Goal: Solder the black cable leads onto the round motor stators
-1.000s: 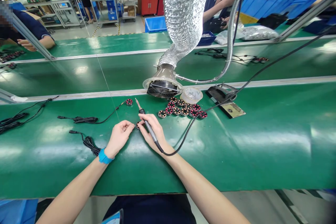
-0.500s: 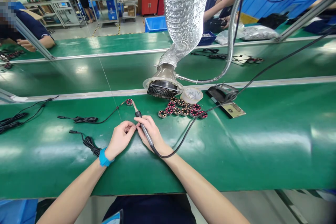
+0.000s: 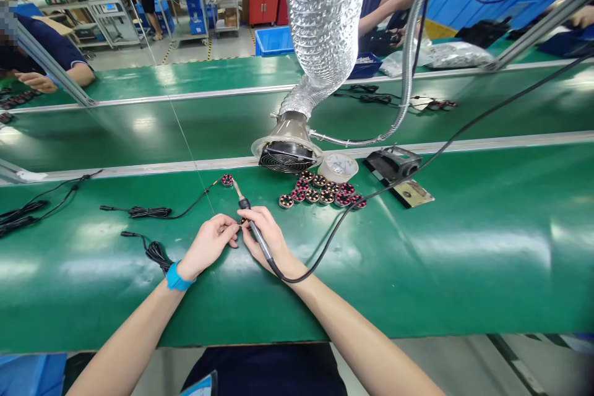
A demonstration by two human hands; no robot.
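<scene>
My right hand (image 3: 266, 238) is closed around a soldering iron (image 3: 258, 236), its tip pointing up and away beside a small red round coil (image 3: 227, 180) that has a black cable attached. Against the fingertips of my left hand (image 3: 214, 242), which are pinched together, something small and thin shows; it is too small to name. A small dark round part (image 3: 244, 221) is partly visible between both hands, mostly hidden by fingers. Coiled black cables (image 3: 158, 252) lie left of my left wrist. Several round coils (image 3: 327, 197) sit in a group to the right.
A fume extractor (image 3: 286, 156) on a silver duct (image 3: 327, 18) hangs over the far edge. Beside it are a roll of clear tape (image 3: 338, 167) and a black stand (image 3: 394, 164). The iron's cord (image 3: 325, 244) crosses to the right. Other people are across the benches.
My left hand has shifted slightly left and its fingers have turned, leaving a dark round part showing between the hands. My right hand and the iron have barely moved.
</scene>
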